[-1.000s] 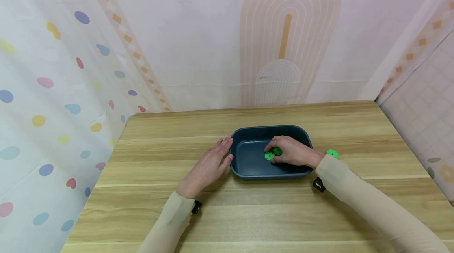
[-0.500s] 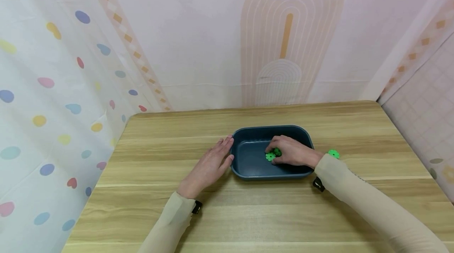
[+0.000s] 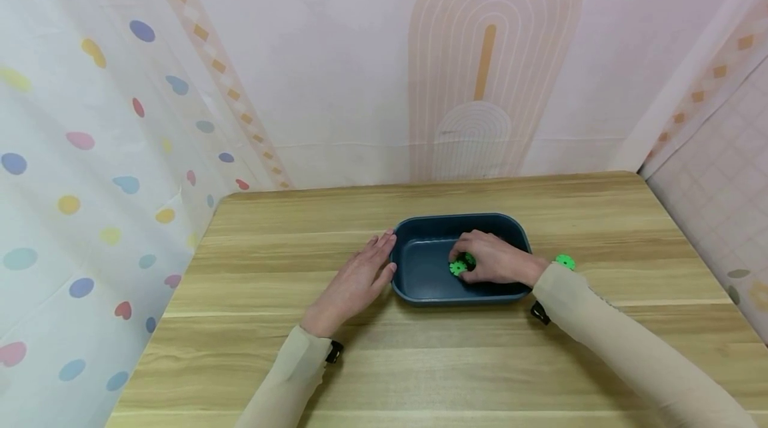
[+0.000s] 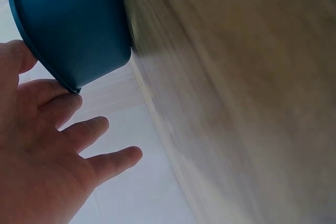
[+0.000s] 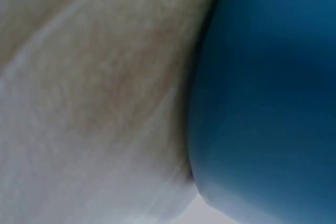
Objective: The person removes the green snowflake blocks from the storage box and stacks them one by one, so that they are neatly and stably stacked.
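Half-hiding green discs (image 3: 458, 269), right grip (image 3: 493, 259) perhaps pinches one

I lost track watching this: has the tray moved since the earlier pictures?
No, not visibly, in any direction: in the head view, the tray keeps the same place on the table.

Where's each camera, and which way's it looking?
Head: on the head, looking forward and down at the blue tray; left hand, right hand and sleeves show.
Left wrist: on that wrist, facing the tray's outside; fingers show.
Right wrist: on that wrist, facing the tray's outside; no hand shows.
Both wrist views share tray and table.
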A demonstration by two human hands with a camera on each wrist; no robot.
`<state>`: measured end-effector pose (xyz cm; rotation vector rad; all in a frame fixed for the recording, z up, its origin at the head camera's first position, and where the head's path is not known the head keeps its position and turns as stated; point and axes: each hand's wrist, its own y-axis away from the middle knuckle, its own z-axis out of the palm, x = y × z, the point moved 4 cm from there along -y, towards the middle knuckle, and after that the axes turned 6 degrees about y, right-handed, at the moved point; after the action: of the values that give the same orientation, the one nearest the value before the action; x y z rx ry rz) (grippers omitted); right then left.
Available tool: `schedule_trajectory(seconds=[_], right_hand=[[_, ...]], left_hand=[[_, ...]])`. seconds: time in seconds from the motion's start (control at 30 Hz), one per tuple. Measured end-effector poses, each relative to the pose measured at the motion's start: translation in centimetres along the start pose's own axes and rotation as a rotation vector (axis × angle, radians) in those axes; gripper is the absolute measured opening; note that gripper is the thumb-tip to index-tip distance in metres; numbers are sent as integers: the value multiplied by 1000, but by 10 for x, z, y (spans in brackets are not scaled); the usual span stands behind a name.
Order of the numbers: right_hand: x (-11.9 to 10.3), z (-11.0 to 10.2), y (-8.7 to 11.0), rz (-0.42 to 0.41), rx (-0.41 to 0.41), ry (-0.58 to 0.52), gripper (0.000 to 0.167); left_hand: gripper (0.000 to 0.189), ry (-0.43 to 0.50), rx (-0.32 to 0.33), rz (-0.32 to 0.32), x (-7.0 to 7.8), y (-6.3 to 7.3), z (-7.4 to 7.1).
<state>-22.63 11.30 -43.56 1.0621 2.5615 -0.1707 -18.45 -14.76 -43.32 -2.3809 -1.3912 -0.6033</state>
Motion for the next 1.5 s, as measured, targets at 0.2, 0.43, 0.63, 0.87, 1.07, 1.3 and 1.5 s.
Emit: schedule_trajectory(seconds=[0.2,0.43,0.63,0.87,1.07,1.3,1.5], right_hand=[[-2,-5,3,5,22,-45,25],[-6,-11,8,12,63,-75,25],[-12,-18,15,0,114,-101,24],[-15,-25,21,-8,168,-103,24],[-15,-29,27,13,197,-108,26],[-14,-34,34,9,258,-96,25],[-11,-38,40,33,271,-131,24]], left_hand=[[58,5,-5,-3,0,0,-1],[58,0,-8,-8,0,0,0],[58,-2,-3,-2,-1,-1,1],[58,-5,-1,2,0,0,1],[58,5,2,8,0,0,1],[58,3,1,-1,0,0,1],[58,0,4,-2,0,0,0]])
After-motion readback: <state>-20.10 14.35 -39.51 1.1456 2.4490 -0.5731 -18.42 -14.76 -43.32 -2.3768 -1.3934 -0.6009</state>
